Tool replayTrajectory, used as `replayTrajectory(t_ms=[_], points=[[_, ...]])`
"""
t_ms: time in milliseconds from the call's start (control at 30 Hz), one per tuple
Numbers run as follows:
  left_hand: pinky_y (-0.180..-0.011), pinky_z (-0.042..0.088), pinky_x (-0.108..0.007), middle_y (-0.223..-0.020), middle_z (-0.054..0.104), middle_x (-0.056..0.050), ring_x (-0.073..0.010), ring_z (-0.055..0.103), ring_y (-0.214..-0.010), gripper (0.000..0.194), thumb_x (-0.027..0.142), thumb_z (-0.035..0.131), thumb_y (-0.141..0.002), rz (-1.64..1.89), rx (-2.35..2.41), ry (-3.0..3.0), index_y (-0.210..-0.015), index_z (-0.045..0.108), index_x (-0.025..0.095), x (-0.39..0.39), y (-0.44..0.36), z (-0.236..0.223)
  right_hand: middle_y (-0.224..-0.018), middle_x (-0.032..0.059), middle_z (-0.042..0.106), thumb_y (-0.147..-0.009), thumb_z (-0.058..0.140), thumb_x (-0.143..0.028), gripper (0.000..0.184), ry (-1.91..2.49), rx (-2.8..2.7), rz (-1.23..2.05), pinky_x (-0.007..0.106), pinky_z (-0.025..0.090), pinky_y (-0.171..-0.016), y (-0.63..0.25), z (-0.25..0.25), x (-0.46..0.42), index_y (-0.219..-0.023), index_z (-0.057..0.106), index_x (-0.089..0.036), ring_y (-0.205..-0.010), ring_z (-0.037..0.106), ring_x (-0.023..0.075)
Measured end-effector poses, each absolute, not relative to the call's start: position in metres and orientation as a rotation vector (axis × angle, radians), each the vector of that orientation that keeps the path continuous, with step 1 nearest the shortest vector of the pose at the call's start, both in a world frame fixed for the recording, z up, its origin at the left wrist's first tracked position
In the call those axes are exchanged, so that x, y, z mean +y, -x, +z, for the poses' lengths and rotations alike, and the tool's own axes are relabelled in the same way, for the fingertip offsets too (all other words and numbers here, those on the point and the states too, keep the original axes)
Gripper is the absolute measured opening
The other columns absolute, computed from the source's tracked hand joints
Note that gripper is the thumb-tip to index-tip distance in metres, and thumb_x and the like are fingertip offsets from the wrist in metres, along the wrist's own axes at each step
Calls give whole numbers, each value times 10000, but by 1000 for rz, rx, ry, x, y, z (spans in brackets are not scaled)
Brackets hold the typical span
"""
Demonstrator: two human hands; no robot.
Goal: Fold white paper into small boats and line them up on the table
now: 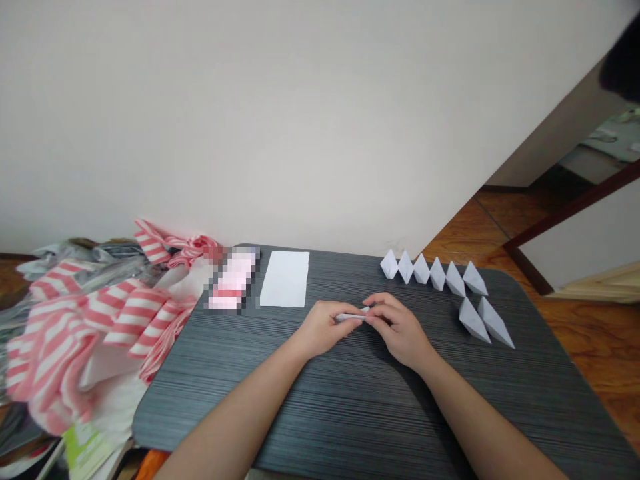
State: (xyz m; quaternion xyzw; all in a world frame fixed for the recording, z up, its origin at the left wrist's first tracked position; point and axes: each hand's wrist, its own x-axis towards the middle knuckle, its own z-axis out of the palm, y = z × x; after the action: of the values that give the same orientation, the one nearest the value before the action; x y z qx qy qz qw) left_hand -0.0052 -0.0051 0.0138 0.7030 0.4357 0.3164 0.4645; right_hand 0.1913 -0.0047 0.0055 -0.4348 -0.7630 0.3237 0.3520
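Both my hands meet at the middle of the dark striped table [350,413]. My left hand [326,328] and my right hand [397,329] pinch the two ends of a small folded white paper piece [351,316] lying flat between them. Fingers of both hands are curled closed on it. A stack of white paper sheets [285,279] lies at the far edge, left of my hands. Several folded white paper boats [434,272] stand in a row at the far right, with two more paper boats [484,321] in front of them.
Red-and-white striped plastic bags [100,320] are heaped off the table's left edge. A blurred pink item [231,281] lies beside the paper stack. A white wall rises behind the table; wooden floor [590,333] shows to the right.
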Motion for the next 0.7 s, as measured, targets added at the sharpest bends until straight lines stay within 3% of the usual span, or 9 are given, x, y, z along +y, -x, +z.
replayTrajectory(t_ms=[200,433,600,700], points=[[-520,389,-192,-559,581,2,-96,513,-508,340,410,477,-856,759,1114,-1645,-928,695,159,-5,5,14,-1066,70,539,-867,532,-231,113,1150,-1922,895,267,432,-569,-191,3,-5,-838,636,-196,-623,521,110],[-526,389,-197,-564,587,-2,-97,515,-511,333,411,485,-847,763,1128,-1627,-901,694,158,-5,5,14,-1039,71,552,-865,523,-203,141,1150,-1923,841,288,438,-660,-191,5,-4,-784,638,-196,-830,564,172],[-546,411,-203,-574,597,4,-100,535,-513,324,383,479,-853,772,1135,-1606,-1013,669,176,-6,5,15,-1006,69,567,-862,530,-230,138,1172,-1890,888,282,442,-646,-191,3,-4,-764,616,-187,-791,564,162],[-549,423,-209,-571,594,9,-105,549,-514,334,369,487,-847,771,1155,-1581,-1073,640,177,-6,5,14,-883,51,592,-854,548,-262,91,1185,-1801,1029,282,460,-643,-189,-5,-5,-811,582,-189,-745,572,158]])
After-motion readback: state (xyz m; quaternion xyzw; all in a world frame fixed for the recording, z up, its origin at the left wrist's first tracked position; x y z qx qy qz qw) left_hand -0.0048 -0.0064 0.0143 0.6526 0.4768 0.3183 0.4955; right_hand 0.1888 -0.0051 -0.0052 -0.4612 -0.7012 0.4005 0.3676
